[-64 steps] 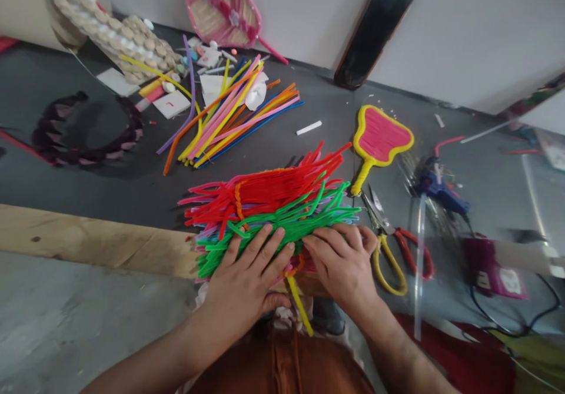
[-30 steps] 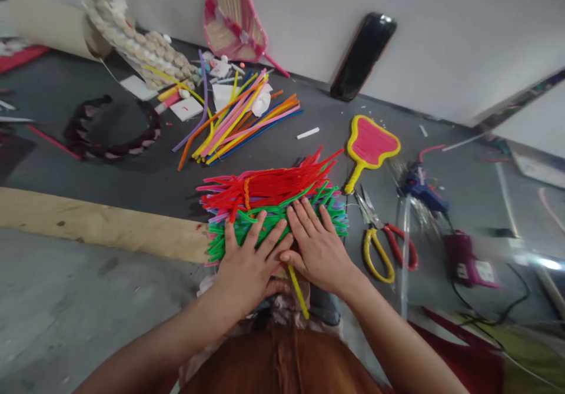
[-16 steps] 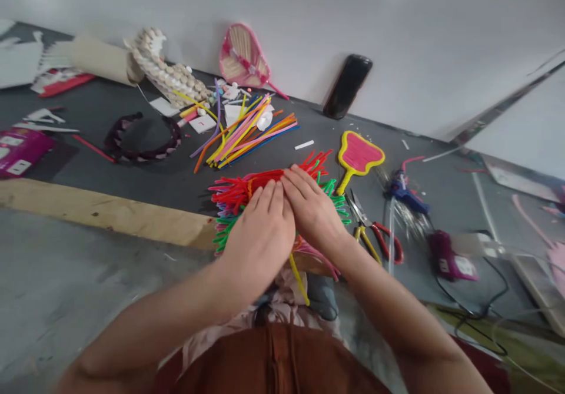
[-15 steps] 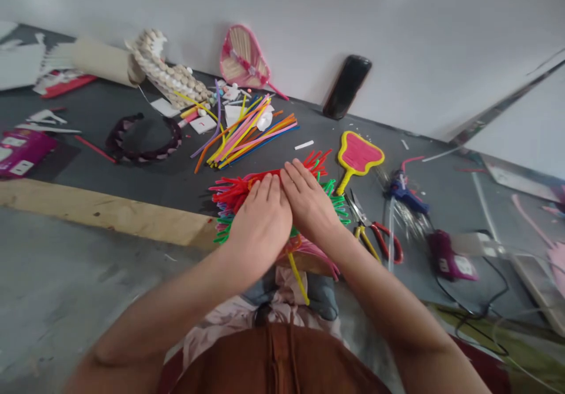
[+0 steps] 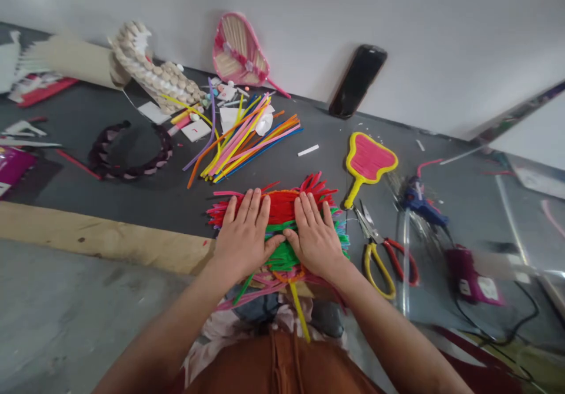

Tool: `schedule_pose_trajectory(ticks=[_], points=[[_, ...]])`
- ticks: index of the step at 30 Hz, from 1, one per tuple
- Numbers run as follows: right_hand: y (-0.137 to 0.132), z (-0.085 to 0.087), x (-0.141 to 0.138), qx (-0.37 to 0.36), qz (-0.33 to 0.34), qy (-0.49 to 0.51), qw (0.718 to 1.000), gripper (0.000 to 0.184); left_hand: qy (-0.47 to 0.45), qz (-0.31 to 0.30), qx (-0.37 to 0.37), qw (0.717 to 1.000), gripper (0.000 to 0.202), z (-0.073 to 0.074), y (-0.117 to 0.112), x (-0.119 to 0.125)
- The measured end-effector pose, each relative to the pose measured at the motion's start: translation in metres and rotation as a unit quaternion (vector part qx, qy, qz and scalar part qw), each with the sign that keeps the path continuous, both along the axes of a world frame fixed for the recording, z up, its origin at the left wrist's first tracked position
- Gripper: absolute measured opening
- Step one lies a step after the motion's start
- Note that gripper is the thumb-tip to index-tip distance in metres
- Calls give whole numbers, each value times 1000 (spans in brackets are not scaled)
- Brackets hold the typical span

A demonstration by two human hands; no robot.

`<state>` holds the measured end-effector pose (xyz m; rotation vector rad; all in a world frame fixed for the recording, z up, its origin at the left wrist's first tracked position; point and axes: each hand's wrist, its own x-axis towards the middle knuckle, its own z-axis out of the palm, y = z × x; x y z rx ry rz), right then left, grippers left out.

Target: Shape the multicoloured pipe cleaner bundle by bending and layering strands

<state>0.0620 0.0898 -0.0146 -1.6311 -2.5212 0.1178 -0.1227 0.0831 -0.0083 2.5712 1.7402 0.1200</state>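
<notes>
A mat of pipe cleaners (image 5: 282,208), red at the far side, green in the middle and pink nearest me, lies at the table's front edge. My left hand (image 5: 245,232) rests flat on its left part with the fingers stretched out. On the right part lies my right hand (image 5: 316,235), also flat, its thumb close to the left thumb. Loose ends stick out on both sides. A yellow stem (image 5: 300,311) points toward me from the near edge. The palms hide part of the mat.
Loose pipe cleaners (image 5: 247,141) lie beyond the mat. To the right are a pink and yellow fan shape (image 5: 372,157), scissors (image 5: 373,235) and a blue glue gun (image 5: 422,201). A dark braided headband (image 5: 128,170) lies left; a phone (image 5: 358,82) leans against the wall.
My hands have moved apart from their place together at the middle of the mat. They now lie on its left and right parts, with red and green showing between them.
</notes>
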Motion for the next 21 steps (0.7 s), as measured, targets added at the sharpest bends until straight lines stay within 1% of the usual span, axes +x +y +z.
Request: schedule_pose_trajectory(ticks=[3, 5, 7, 8, 9, 11, 12, 13, 14, 16, 19, 21], points=[[1, -2, 0, -4, -9, 26, 1000, 68, 4, -3, -16, 1000, 80, 2, 2, -1], [2, -4, 3, 3, -10, 65, 998, 65, 14, -9, -79, 997, 81, 13, 9, -5], [1, -4, 9, 22, -7, 132, 991, 59, 23, -27, -176, 984, 81, 34, 23, -12], [1, -3, 14, 36, -4, 170, 985, 57, 21, -42, -220, 974, 79, 47, 33, -17], [0, -1, 18, 50, 0, 204, 978, 56, 17, -64, -248, 967, 77, 61, 45, -20], [0, 8, 27, 77, 11, 251, 965, 55, 5, -91, -256, 963, 76, 87, 74, -22], [0, 14, 31, 89, 18, 263, 960, 54, -3, -96, -244, 965, 71, 96, 89, -21], [1, 23, 35, 100, 23, 270, 957, 52, -11, -99, -243, 965, 63, 102, 103, -17], [2, 32, 38, 109, 26, 274, 955, 50, -15, -104, -259, 960, 55, 105, 116, -12], [5, 52, 42, 121, 28, 280, 952, 46, -22, -119, -310, 943, 41, 101, 136, 1], [11, 79, 41, 131, 16, 296, 946, 40, -54, -138, -362, 920, 28, 82, 150, 14], [17, 89, 34, 130, 12, 312, 941, 36, -102, -142, -377, 909, 27, 70, 151, 14]])
